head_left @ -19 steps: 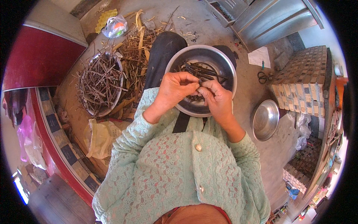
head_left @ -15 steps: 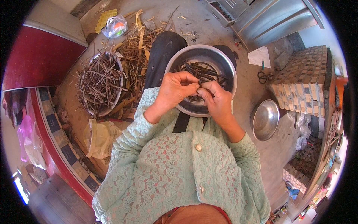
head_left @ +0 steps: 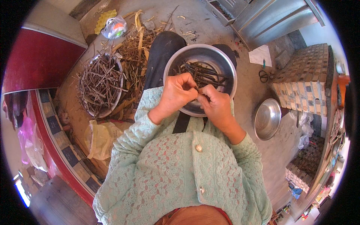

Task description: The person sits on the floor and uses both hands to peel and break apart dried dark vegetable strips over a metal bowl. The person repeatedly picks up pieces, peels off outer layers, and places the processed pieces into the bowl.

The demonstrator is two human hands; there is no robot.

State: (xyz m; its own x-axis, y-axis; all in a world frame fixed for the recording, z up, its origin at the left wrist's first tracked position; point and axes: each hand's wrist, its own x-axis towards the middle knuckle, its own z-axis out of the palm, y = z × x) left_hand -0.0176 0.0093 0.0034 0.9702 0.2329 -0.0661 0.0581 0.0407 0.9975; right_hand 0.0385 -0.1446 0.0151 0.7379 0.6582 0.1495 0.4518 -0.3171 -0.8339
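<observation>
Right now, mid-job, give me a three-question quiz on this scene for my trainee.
1. True or false: both hands meet over the steel bowl on the lap.
2. What lies in that bowl? A) dark stalks B) scissors C) cloth
3. Which side of the person has the basin heaped with stalks?

Key:
1. True: left hand and right hand pinch one dark stalk between them.
2. A, dark stalks.
3. The left, the heaped basin; an empty steel basin lies right.

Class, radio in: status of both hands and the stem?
Left hand and right hand pinch one dark stem. Over steel bowl on lap. Nothing obstructing.
</observation>
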